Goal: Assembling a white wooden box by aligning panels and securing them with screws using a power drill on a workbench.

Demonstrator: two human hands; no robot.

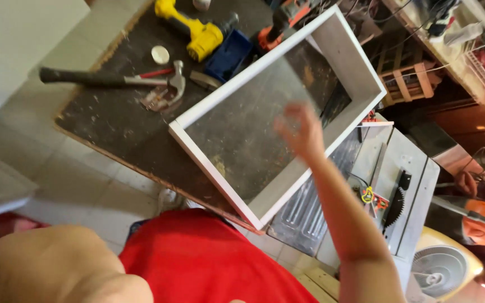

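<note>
Right hand (301, 132) is blurry, fingers spread loose, holding nothing, hovering over the white box frame (279, 115), close to its far side panel. Frame's four flat painted boards, square corners, lying open-face on the scuffed dark worktop (113, 120), probably so it sits steady. Left of the hand: steel hammer (113, 78) and chunky yellow drill (192, 28). Left hand isn't in view, only an elbow.

The open rectangular white wooden frame (279, 112) lies on the dark scuffed workbench top (113, 123). The steel claw hammer with black grip (113, 78) lies on the bench left of the frame. The yellow cordless drill (195, 28) lies beyond the hammer. The grey table saw (391, 191) stands right of the bench. The right hand (301, 132) hovers above the frame's right side.
</note>
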